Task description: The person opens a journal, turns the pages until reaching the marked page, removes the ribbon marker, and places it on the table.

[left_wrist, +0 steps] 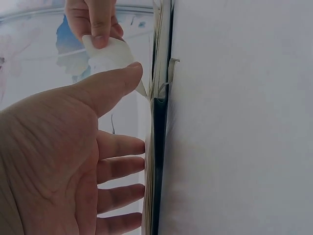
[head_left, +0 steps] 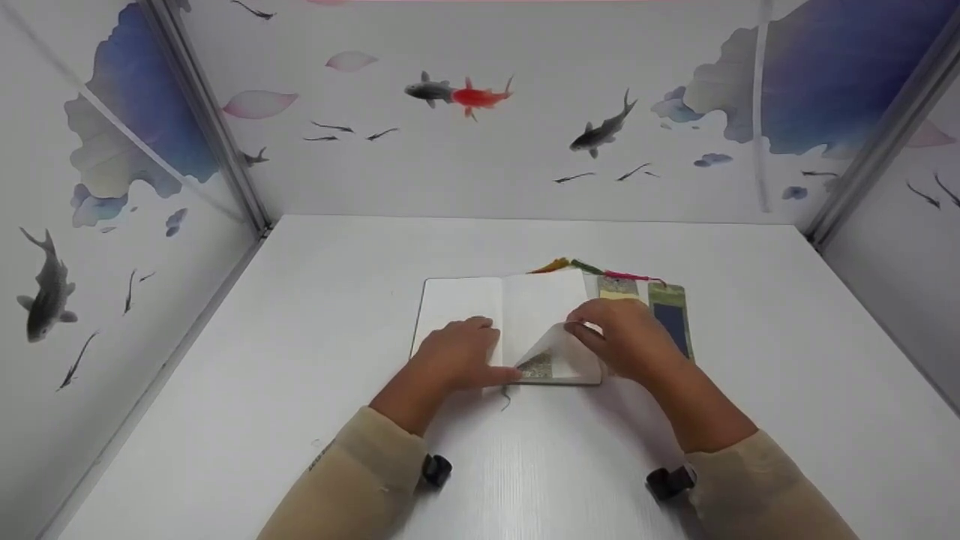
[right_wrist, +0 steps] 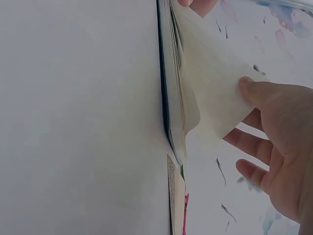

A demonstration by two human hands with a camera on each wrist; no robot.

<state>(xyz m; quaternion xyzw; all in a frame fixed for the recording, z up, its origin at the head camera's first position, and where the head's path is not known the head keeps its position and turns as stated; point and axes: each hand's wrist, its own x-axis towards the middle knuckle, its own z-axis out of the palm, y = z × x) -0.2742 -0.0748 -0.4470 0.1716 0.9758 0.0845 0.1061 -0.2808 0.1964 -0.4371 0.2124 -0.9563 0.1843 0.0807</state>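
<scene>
An open notebook (head_left: 540, 300) with blank white pages and a dark cover lies on the table. My right hand (head_left: 626, 337) pinches the lower outer corner of a right-hand page (right_wrist: 215, 83) between thumb and fingers, lifting it into a fold. Under the raised page a speckled grey-brown patch (head_left: 538, 366) shows near the bottom edge. My left hand (head_left: 457, 356) rests on the left page, fingers spread and fingertips on the paper, its thumb reaching across the lower middle of the book. A thin ribbon end (head_left: 506, 401) sticks out below the spine.
Beside the notebook's right edge lie a green bookmark-like card with a dark blue panel (head_left: 670, 322) and a speckled card (head_left: 616, 285). Orange, green and pink tassels (head_left: 630, 276) trail along the top. Patterned white walls (head_left: 480, 172) enclose the white table (head_left: 300, 315).
</scene>
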